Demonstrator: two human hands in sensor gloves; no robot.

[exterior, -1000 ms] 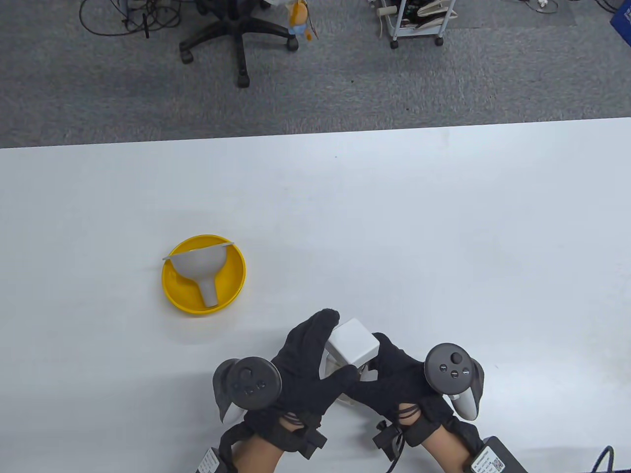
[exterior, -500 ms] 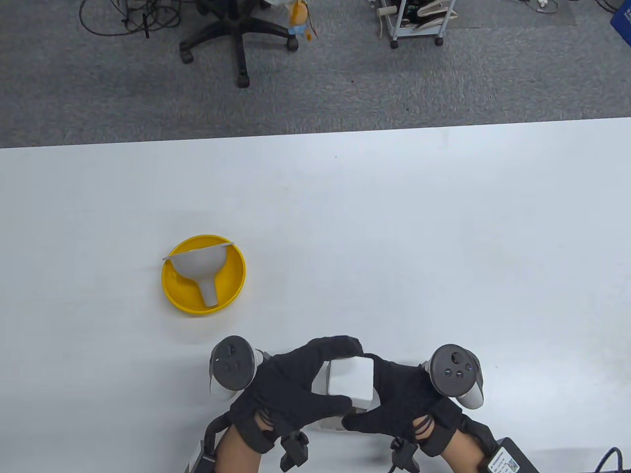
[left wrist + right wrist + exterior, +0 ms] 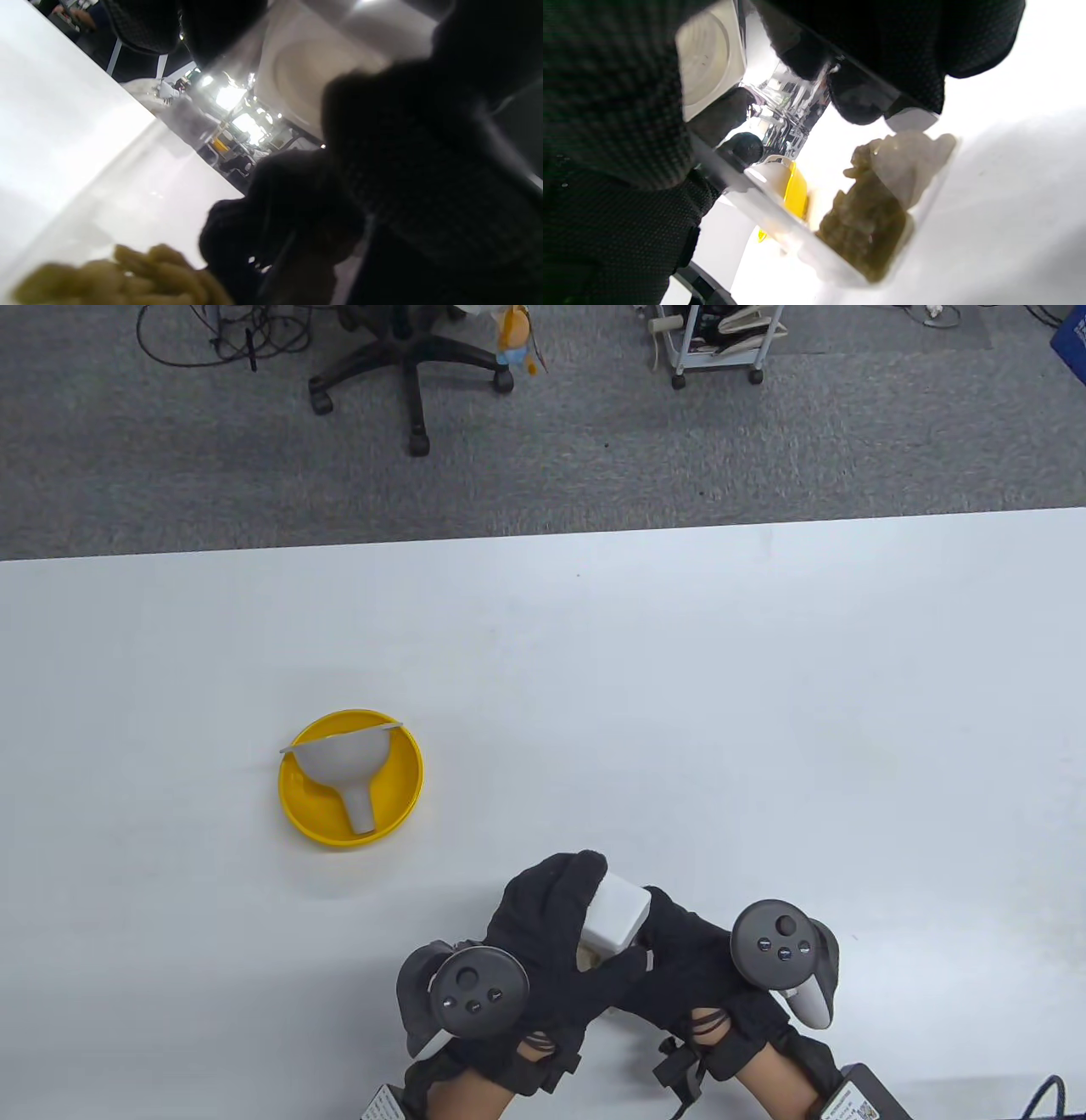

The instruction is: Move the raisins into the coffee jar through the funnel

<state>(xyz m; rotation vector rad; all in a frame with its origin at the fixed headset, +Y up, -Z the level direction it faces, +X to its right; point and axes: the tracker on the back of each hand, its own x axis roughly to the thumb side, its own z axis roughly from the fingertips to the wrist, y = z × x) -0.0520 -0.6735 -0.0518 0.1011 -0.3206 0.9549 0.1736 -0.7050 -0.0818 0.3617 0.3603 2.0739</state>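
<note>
A clear jar with a white square lid is held tilted near the table's front edge. Greenish raisins lie in its low end and also show in the left wrist view. My left hand grips the jar with fingers wrapped over the lid's left side. My right hand grips the jar from the right and below. The lid's face shows in the right wrist view. A grey funnel lies on its side in a yellow bowl, to the left and farther back.
A black box with a cable sits at the front right edge. The white table spreads wide behind the hands. An office chair and a cart stand on the floor beyond its far edge.
Both hands pulled the jar toward the front edge, then moved it back out and tilted it. My left hand rotated, its tracker swinging left and then right.
</note>
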